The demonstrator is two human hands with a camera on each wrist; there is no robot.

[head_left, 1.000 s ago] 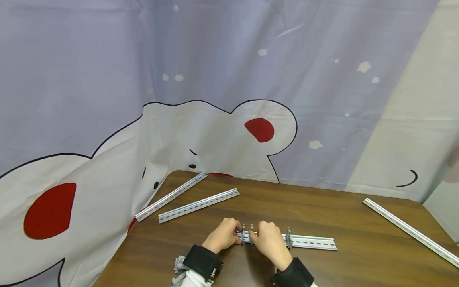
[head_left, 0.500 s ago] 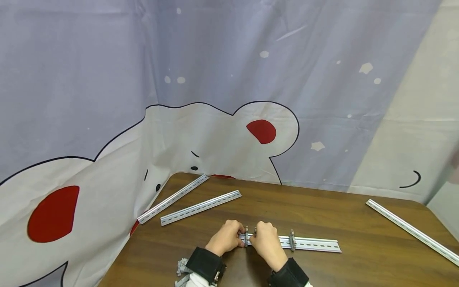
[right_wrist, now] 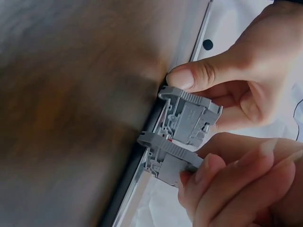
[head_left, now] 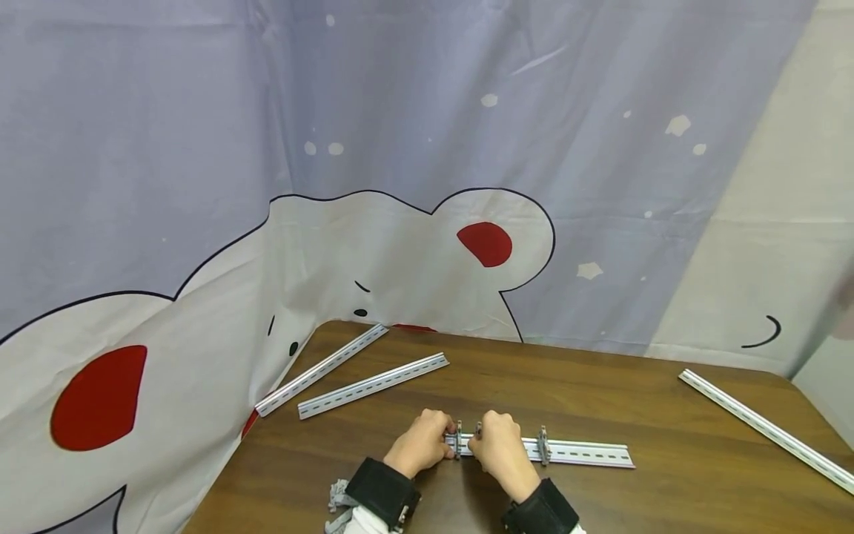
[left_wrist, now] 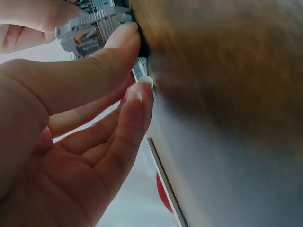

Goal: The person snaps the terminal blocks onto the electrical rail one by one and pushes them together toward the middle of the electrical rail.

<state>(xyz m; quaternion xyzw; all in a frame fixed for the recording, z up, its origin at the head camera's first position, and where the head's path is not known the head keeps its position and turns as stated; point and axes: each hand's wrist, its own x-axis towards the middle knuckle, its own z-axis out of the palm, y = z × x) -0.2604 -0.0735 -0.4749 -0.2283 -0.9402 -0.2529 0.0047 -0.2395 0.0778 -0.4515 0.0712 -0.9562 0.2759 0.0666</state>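
A slotted metal DIN rail (head_left: 590, 454) lies crosswise in front of me, carrying several grey terminal blocks. My left hand (head_left: 416, 445) grips its left end, thumb beside the leftmost terminal block (right_wrist: 189, 118) and fingers behind the rail. With fingers and thumb, my right hand (head_left: 500, 449) pinches the neighbouring terminal block (right_wrist: 173, 165), seated at the rail with a narrow gap to the first one. Most of that block is hidden by the right hand in the head view. Farther right along the rail stands another terminal block (head_left: 543, 446), which neither hand touches.
Two loose rails, one by the left edge (head_left: 323, 371) and one nearer the middle (head_left: 373, 386), lie on the wooden table (head_left: 567, 393). A third rail (head_left: 767, 430) lies at the right. Loose grey pieces (head_left: 339, 495) sit beside the left wrist. A printed curtain (head_left: 400, 252) hangs behind.
My right hand has shifted slightly along the rail and now covers more of the block it pinches. The left hand keeps its grip. The head view has shifted a little.
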